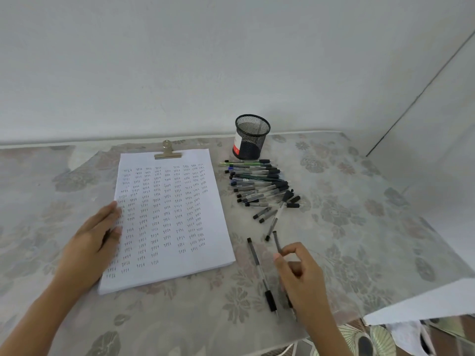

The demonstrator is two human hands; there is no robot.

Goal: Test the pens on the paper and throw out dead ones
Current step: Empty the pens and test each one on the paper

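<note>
On the floral cloth (359, 201), the paper (169, 217) is pinned by flat left-hand (95, 240) fingers, while a pen (277, 244) is pinched in the right hand (300, 276) beside the pile (259, 186) and mesh cup (250, 136).

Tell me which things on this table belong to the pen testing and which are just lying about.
Job: white clipped paper stack; pile of capped pens; grey pen in right hand; lone grey pen; left hand steadying paper.

Lying about: black mesh cup, possibly pen storage; floral tablecloth.
</note>
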